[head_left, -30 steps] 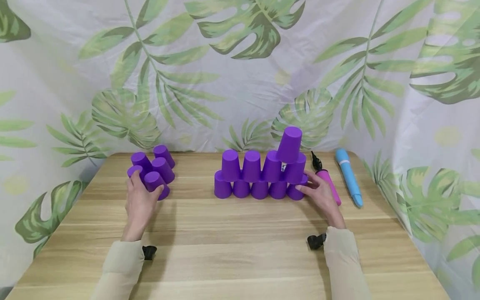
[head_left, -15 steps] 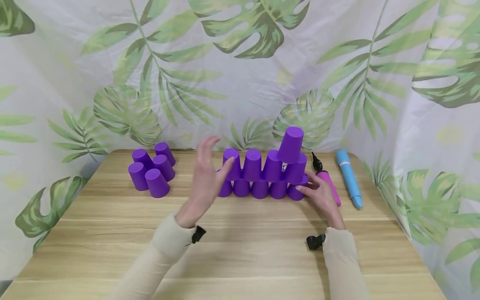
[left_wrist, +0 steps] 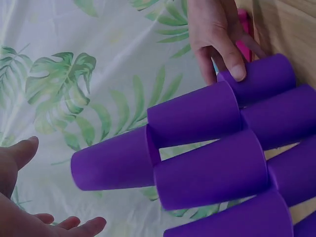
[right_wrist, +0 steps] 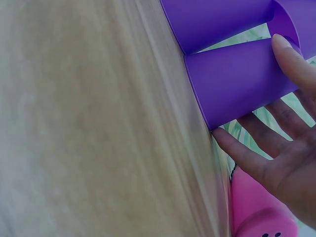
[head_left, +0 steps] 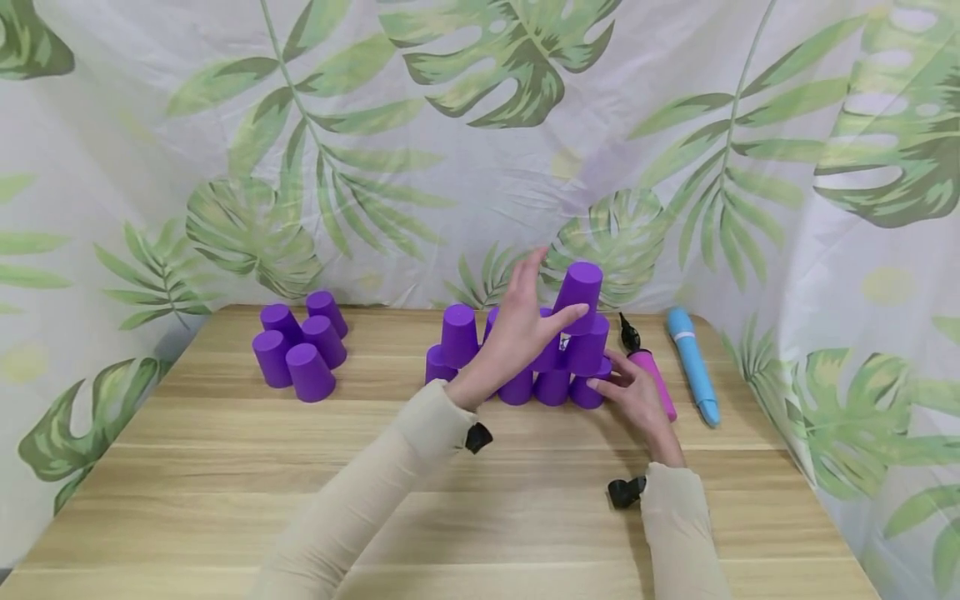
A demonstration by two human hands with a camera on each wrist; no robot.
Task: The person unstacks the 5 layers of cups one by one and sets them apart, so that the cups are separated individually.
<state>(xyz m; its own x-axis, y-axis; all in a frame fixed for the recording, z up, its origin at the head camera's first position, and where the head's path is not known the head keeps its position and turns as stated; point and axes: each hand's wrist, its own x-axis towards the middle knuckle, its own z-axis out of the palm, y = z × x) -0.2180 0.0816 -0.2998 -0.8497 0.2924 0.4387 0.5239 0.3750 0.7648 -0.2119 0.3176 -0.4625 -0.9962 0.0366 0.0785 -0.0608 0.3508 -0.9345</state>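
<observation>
Upside-down purple cups stand in a stack, with two rows and one top cup [head_left: 579, 287] over the upper row's right end. My left hand [head_left: 517, 333] is raised in front of the stack, covering part of it. In the left wrist view, its thumb and fingers [left_wrist: 17, 155] spread apart with a gap to the top cup [left_wrist: 113, 160]. My right hand [head_left: 637, 400] holds the bottom row's rightmost cup [head_left: 585, 392]. The right wrist view shows the thumb on this cup's [right_wrist: 237, 81] front near its upper end, other fingers along the side and behind.
Several more upside-down purple cups [head_left: 311, 372] stand grouped at the table's left back. Right of the stack lie a pink tube with a black nozzle [head_left: 656, 383] and a light blue stick-shaped object [head_left: 696, 367]. A leaf-print curtain [head_left: 480, 167] hangs behind the table [head_left: 225, 500].
My left hand has left the cup group at the left and moved right to the stack's top cup, its fingers spread. My right hand stays at the bottom right cup.
</observation>
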